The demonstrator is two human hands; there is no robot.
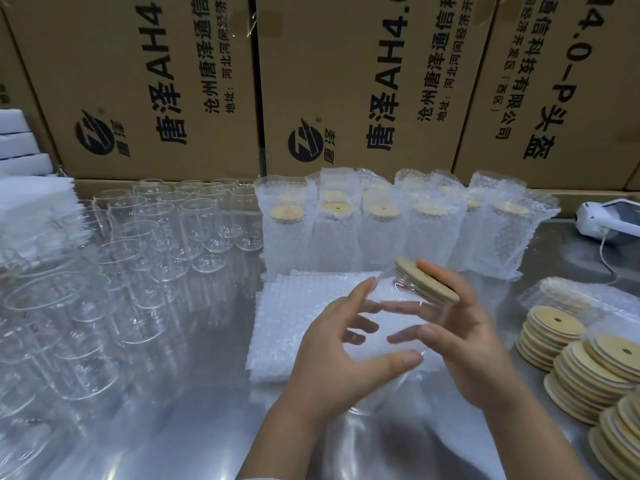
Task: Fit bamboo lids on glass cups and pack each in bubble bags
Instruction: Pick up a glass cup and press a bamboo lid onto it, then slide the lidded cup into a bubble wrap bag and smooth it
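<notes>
**Lidded cup held in both hands above the bag stack**

The glass cup (pixel 398 308) lies tilted in the air over the flat bubble bags (pixel 294 306), with its bamboo lid (pixel 429 282) on the far end. The left hand (pixel 332 358) curls round the cup's body. The right hand (pixel 467 344) wraps the mouth end, one finger against the lid. The glass is probably smooth, slippery and breakable, so the wall is the place to grip; the lid looks light and stiff and may slip off.
</notes>
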